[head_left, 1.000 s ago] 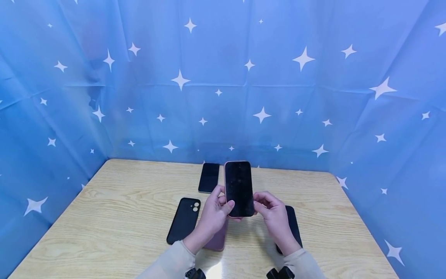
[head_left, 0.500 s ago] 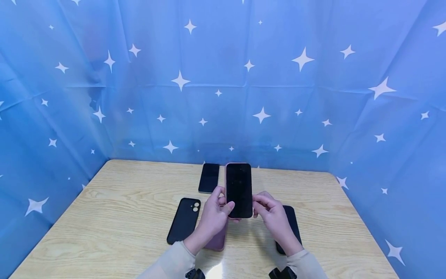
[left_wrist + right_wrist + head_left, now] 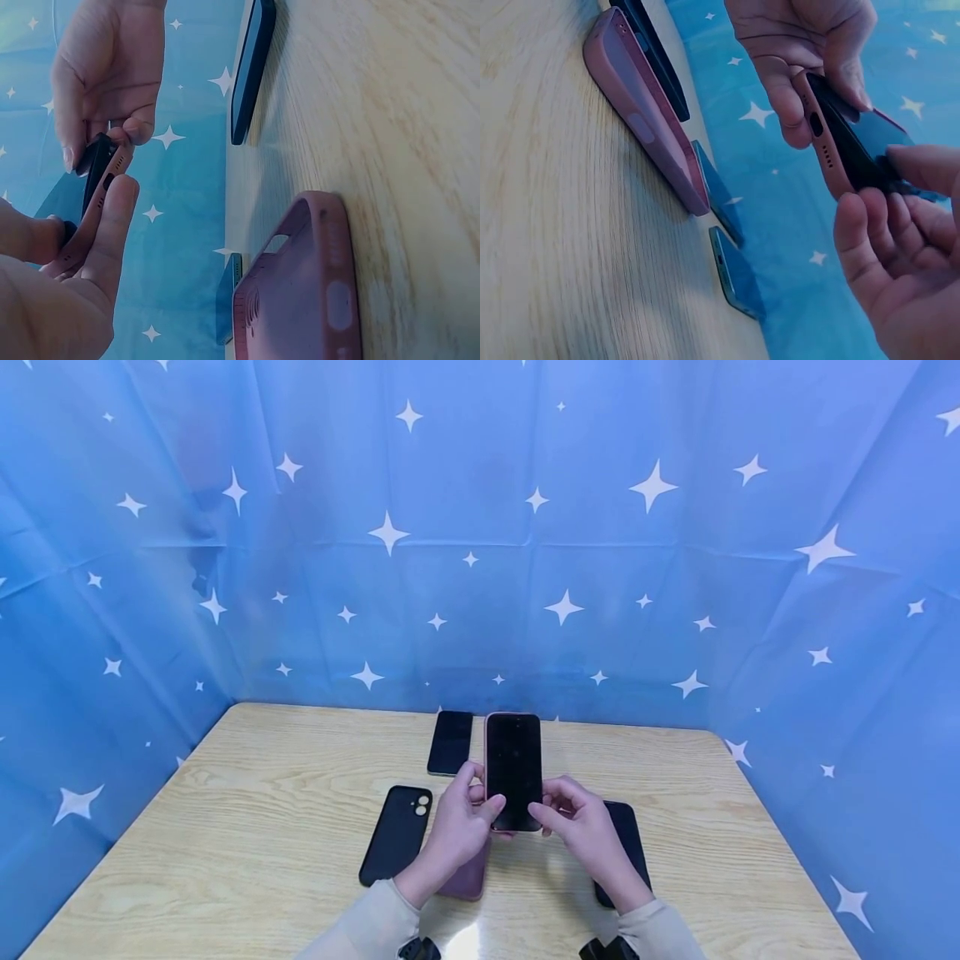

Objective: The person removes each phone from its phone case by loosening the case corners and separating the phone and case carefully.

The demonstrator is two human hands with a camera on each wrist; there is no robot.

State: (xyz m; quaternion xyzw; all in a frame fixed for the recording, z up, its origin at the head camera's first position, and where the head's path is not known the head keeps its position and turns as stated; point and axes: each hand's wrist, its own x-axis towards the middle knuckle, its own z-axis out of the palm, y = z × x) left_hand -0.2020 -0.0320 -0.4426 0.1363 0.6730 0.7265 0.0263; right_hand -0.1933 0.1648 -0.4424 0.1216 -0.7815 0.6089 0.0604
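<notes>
A black-screened smartphone (image 3: 513,768) in a pink case (image 3: 829,146) is held up over the table, screen toward the head camera. My left hand (image 3: 459,827) grips its lower left side, thumb on the front and fingers behind. At the lower right corner, my right hand (image 3: 583,820) pinches the phone and case, its thumb over the screen edge. The right wrist view shows the case's bottom edge with its port opening, between the left hand (image 3: 802,45) at the top and the right hand (image 3: 900,262) below. Part of the case's back is hidden by fingers.
On the wooden table (image 3: 262,793), a black phone case (image 3: 395,835) lies left of a mauve case (image 3: 467,875), partly under the left forearm. A phone (image 3: 450,743) lies behind; a dark phone-shaped slab (image 3: 628,843) is beside the right wrist. A starry blue curtain (image 3: 480,527) surrounds the table.
The phone has come down slightly. My right thumb has moved from beside the edge onto the screen's lower right corner. My left hand keeps its grip.
</notes>
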